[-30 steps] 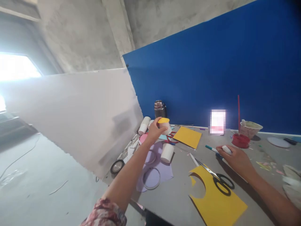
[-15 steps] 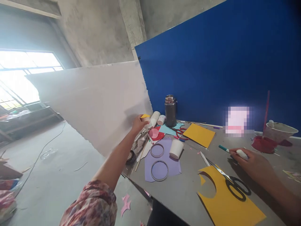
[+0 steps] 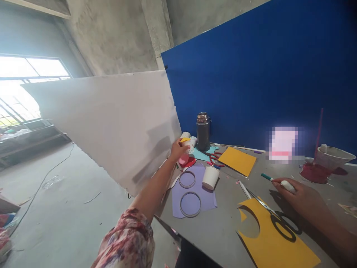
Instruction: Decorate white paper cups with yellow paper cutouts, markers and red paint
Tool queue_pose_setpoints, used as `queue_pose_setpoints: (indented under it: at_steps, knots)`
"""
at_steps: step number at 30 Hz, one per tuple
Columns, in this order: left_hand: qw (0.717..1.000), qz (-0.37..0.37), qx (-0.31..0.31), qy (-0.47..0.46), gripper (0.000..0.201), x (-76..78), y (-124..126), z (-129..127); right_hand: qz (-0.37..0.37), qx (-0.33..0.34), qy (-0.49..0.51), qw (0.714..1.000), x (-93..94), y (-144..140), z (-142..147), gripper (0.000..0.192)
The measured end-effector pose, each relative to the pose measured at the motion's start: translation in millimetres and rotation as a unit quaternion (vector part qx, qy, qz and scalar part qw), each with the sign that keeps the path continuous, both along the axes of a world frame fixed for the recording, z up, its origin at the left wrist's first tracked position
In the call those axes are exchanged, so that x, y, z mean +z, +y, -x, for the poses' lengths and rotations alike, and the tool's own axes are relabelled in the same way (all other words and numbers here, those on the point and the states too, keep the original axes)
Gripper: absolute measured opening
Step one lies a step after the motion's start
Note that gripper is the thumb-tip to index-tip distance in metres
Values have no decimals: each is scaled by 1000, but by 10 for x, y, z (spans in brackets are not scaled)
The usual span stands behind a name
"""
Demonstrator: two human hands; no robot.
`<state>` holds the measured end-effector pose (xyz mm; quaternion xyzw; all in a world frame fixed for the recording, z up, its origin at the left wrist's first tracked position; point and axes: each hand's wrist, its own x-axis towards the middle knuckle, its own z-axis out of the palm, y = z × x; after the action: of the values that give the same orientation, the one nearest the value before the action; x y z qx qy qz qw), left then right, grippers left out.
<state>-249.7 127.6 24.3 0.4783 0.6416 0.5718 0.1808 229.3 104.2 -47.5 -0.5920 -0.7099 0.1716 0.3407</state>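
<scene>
Left hand: the left hand [image 3: 177, 149] is stretched out toward eleven o'clock of the table [image 3: 223, 230], fingers closed round a small paper cup [image 3: 189, 143] that carries a yellow paper circle [image 3: 184, 140] on its end.
Right hand: the right hand [image 3: 299, 197] rests at three o'clock, curled round a teal-tipped marker [image 3: 275, 180] that points toward nine o'clock.
Cup's place: held just above the table's far left corner, beside the white board [image 3: 111, 123], with a steel flask [image 3: 203, 131] at its two o'clock and a pink disc [image 3: 183, 159] just below it.
Done, as it looks: the yellow sheet [image 3: 276, 243] at five o'clock has a round bite cut out of its edge, and black-handled scissors [image 3: 276, 217] lie across it; that cut-out seems to be the circle now on the cup.
Ready nearby: another paper cup [image 3: 210, 177] lies on its side at the edge of a lilac sheet [image 3: 192, 190], where two rings [image 3: 190, 204] lie.
Left, as it looks: the second cup has no yellow piece, and I cannot tell whether anything is drawn on the held one.
Also there: an orange-yellow square [image 3: 237, 160] and red scissors [image 3: 213, 158] at twelve o'clock.
</scene>
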Motion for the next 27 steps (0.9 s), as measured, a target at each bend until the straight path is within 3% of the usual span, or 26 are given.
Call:
queue_pose_setpoints:
  at_steps: [9,19,27]
  knots:
    - [994,8,-21,110,61,-175,53,-451,3,9,-14,1000,-40,-8,19,46]
    - [986,33,12,165,69,-262,11,-370,9,32,-20,999,-58,2,-28,43]
    - [979,10,-40,201,75,-173,-21,-300,9,40,-37,998,-181,43,-72,49]
